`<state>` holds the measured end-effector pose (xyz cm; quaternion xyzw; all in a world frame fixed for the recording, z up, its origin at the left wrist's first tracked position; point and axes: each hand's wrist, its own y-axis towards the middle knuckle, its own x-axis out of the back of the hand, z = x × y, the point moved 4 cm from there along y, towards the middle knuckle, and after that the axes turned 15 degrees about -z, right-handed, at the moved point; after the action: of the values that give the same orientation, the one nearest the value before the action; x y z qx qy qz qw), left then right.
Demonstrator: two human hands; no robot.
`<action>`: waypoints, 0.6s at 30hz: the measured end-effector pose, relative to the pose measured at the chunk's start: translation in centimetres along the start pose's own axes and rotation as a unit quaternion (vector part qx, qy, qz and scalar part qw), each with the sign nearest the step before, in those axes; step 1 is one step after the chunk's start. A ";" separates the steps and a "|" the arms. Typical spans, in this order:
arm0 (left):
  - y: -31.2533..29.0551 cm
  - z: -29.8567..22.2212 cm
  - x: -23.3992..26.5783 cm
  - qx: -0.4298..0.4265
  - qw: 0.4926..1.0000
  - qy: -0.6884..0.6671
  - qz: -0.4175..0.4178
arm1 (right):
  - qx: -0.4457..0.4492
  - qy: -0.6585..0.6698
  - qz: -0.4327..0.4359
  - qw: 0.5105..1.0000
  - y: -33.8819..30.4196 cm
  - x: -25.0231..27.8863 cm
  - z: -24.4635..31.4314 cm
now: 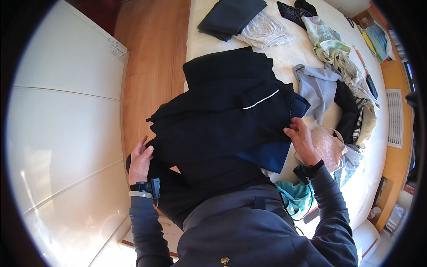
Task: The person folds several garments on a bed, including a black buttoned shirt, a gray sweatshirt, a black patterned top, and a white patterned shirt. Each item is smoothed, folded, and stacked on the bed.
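Observation:
A large black garment point(213, 120) with wavy edges and a short white trim line lies spread over my lap and the edge of the bed. At its left edge, my left hand point(141, 161) pinches the cloth between thumb and fingers. On the opposite side my right hand point(303, 140) is closed on the garment's right edge, thumb and forefinger together. A navy folded cloth point(267, 158) shows from beneath the black one. The garment's exact kind is hard to make out.
On the bed point(202, 42) lie a dark folded garment point(229, 18), a whitish lacy piece point(267, 31), a grey garment point(316, 84) and a pale green patterned cloth point(324, 38). A pink bra point(327, 147) and teal cloth point(296, 196) sit at right. White cabinet doors point(66, 129) stand left.

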<state>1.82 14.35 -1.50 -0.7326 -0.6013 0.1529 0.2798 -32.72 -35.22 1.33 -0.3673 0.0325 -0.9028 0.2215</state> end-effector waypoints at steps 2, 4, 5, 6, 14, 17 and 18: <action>-0.2 0.2 0.4 0.016 0.999 -0.037 -0.021 | 0.008 0.031 -0.007 0.999 -0.2 0.0 0.1; -0.4 0.0 0.3 0.002 0.998 -0.066 -0.013 | 0.028 0.101 -0.003 0.994 0.2 0.1 0.7; -0.6 -0.4 0.5 -0.010 0.995 -0.103 -0.013 | 0.005 0.114 0.012 0.993 0.6 0.3 0.7; -0.7 -0.8 0.5 -0.029 0.989 -0.145 -0.006 | 0.045 0.119 -0.008 0.992 0.9 0.9 1.0; -1.2 -2.0 0.0 -0.081 0.970 -0.227 0.030 | 0.103 -0.049 -0.075 0.991 4.0 1.6 -1.7; -0.7 -1.6 -0.2 -0.107 0.978 -0.174 0.029 | 0.108 -0.065 -0.080 0.989 3.9 1.3 -2.2; -0.3 -1.2 -0.2 -0.096 0.987 -0.127 -0.001 | 0.119 -0.076 -0.087 0.986 3.7 1.4 -2.1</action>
<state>2.17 13.89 -0.41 -0.7303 -0.6444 0.1861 0.1295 -33.59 -39.39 -0.12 -0.4071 -0.1241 -0.8856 0.1860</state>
